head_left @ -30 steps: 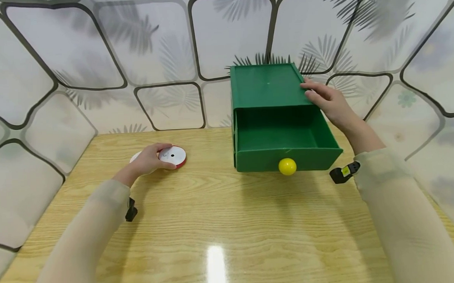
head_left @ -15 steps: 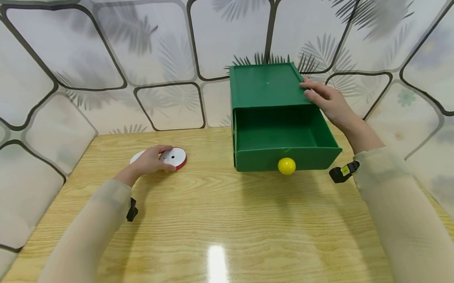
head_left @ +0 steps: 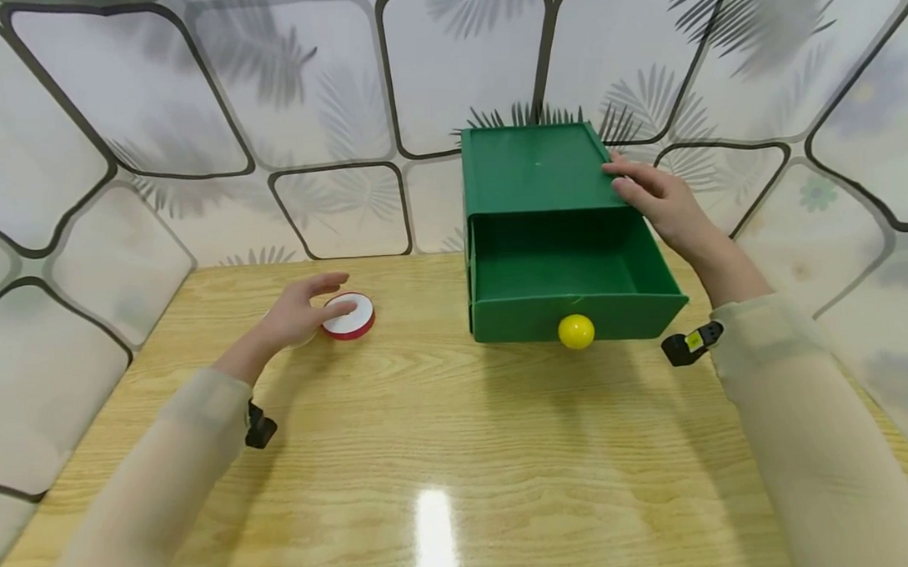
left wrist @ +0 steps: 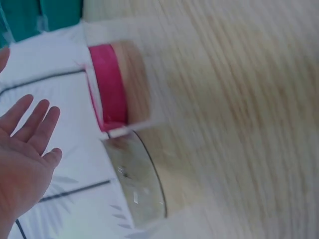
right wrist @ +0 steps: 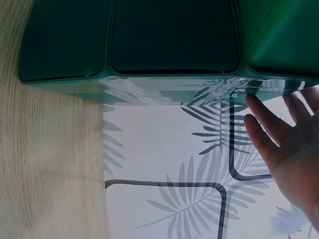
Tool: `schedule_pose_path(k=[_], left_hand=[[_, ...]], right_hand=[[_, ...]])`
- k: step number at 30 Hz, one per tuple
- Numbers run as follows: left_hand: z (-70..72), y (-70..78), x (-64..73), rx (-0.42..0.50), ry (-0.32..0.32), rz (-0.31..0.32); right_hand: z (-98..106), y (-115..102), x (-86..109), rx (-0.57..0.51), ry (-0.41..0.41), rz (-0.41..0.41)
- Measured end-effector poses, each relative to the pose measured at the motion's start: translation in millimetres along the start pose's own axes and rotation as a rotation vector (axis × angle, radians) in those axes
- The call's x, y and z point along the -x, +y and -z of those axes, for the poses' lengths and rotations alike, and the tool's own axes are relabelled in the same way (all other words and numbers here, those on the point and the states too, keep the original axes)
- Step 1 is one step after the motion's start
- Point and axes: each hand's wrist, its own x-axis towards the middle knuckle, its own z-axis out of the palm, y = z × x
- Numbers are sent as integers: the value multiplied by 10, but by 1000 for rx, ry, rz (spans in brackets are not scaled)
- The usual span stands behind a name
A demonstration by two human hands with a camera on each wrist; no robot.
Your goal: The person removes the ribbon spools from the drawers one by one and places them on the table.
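A ribbon spool with a white face and red ribbon lies flat on the table, left of the green drawer cabinet. Over it hovers my left hand, thumb and fingers spread apart; the left wrist view shows these fingers away from the red ribbon. Beside that spool stands a pale, see-through roll, mostly hidden behind the hand in the head view. My right hand rests with extended fingers on the cabinet's upper right edge. The cabinet's top drawer is pulled out, nothing inside it.
A round yellow knob sticks out from the drawer front. Patterned fabric walls enclose the wooden table at the back and sides. Each sleeve cuff carries a small black camera.
My left hand has let go of the red ribbon spool, its fingers spreading and lifting away. The spool stays in place. The right hand and the drawer have not moved.
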Motion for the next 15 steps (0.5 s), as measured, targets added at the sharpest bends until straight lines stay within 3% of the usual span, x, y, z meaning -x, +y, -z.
schedule_pose_path(k=[11, 15], left_hand=[[-157, 373, 254, 283, 152, -120], [-251, 545, 360, 386, 166, -150]], right_hand=[[0, 1, -5, -23, 1, -2], [4, -1, -2, -25, 5, -6]])
